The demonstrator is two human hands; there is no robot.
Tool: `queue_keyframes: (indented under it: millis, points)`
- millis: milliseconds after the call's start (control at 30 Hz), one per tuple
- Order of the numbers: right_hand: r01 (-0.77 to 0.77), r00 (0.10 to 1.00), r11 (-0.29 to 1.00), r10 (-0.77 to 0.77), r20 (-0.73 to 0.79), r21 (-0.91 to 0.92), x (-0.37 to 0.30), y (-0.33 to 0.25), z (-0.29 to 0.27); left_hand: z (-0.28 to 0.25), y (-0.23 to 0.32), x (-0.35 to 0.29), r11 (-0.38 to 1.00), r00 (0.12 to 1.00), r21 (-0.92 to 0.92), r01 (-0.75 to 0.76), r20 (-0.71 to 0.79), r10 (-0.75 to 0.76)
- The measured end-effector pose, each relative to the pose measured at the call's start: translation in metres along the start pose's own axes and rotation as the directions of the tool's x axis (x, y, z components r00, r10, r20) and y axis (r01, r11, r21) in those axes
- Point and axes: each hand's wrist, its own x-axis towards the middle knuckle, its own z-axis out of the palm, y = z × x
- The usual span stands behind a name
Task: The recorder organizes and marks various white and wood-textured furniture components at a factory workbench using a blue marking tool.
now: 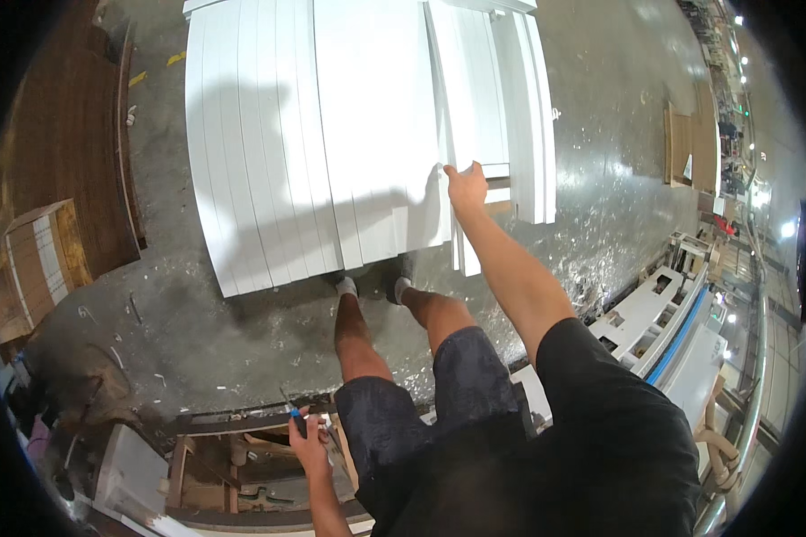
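Observation:
Long white boards (381, 116) lie side by side in a broad stack before me. My right hand (467, 188) reaches out to the stack's right part. Its fingers are closed on the edge of a narrow white board (459, 134), which sits slightly askew beside the wide ones. Low at my left side, my left hand (312, 445) is wrapped round a small hand tool (296, 418) with a blue and black handle. A thin metal tip sticks out of it; the exact kind is too small to tell.
A cardboard box (40, 264) and dark brown panels (58, 116) stand at the left. Behind me is a wooden frame (233, 515) with scraps inside. White slotted parts (640, 313) lie at the right. Small debris dots the grey floor (613, 134).

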Motion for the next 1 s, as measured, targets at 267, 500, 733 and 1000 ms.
queue_keyframes:
  millis: [267,500,733,1000]
  points:
    - [0.089,0.993,0.995,-0.093,-0.075,-0.049,0.004,0.001,0.02,0.014,-0.017,0.017,0.998,0.998,-0.057,0.039,-0.046,-0.041]
    - [0.045,0.997,0.999,-0.045,-0.068,-0.013,0.027,0.006,0.041,0.064,0.011,0.02,0.996,0.996,0.013,0.085,0.002,-0.085]
    - [0.008,1.0,0.999,-0.007,-0.005,0.035,0.033,-0.002,0.038,0.098,0.037,0.017,0.994,0.995,-0.035,0.1,0.011,-0.1]
    - [0.057,0.997,0.996,-0.06,0.042,0.072,0.054,-0.004,0.034,0.124,0.037,0.018,0.996,0.996,0.013,0.086,0.039,-0.086]
